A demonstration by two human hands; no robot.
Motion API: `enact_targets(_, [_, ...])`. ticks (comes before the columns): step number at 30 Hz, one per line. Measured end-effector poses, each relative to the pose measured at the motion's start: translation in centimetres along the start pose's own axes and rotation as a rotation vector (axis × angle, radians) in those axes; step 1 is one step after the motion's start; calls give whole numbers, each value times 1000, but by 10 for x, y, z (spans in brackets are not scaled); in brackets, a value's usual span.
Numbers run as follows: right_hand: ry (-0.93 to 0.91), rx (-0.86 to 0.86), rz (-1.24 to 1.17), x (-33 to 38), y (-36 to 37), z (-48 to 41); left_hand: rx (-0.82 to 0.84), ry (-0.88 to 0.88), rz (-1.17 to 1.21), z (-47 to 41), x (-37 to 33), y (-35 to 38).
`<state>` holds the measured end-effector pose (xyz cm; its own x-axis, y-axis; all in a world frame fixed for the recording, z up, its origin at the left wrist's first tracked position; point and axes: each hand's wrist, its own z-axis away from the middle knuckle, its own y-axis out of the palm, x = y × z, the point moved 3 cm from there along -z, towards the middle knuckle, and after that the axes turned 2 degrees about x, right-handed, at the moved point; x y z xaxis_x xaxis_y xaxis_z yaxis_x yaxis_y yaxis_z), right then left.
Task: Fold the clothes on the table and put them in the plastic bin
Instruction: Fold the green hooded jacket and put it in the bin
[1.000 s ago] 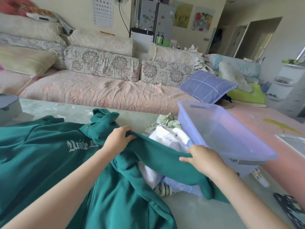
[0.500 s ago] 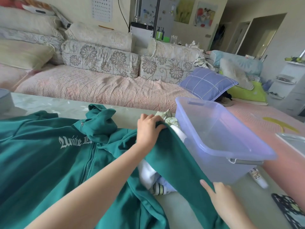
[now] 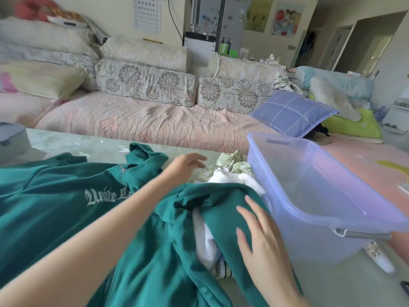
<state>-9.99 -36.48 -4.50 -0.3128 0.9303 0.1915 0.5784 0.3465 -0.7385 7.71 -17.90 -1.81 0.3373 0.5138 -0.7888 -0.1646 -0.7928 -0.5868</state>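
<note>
A teal zip hoodie [image 3: 55, 202] with white lettering lies spread over the left of the table, its sleeve draped across a small heap of white clothes [image 3: 205, 238] and a green-patterned garment [image 3: 230, 160]. My left hand [image 3: 184, 165] hovers open above the table past the sleeve, holding nothing. My right hand [image 3: 259, 235] rests flat, fingers spread, on the sleeve beside the bin. The translucent purple plastic bin [image 3: 345, 209] stands at the right with nothing visible inside.
A grey box [image 3: 12, 140] sits at the table's far left edge. A small white tube [image 3: 380, 260] lies on the table below the bin's metal handle. Behind the table runs a pink sofa [image 3: 143, 125] with floral cushions and a blue checked pillow [image 3: 294, 113].
My left hand let go of the sleeve and moved further out over the table. My right hand came up onto the sleeve, which now lies slack over the white clothes.
</note>
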Motion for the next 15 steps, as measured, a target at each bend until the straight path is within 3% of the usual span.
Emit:
enact_targets(3, [32,147,12,6,28,-48,177,-95,-405,4,45,-29])
enact_targets(7, [190,471,39,5,60,-105,485,-189,-984,6,74,-35])
enact_targets(10, [277,600,89,2,74,-119,500,-103,-1190,-3,79,-35])
enact_targets(15, [290,710,169,-9,77,-120,441,-129,-1362,-17,86,-32])
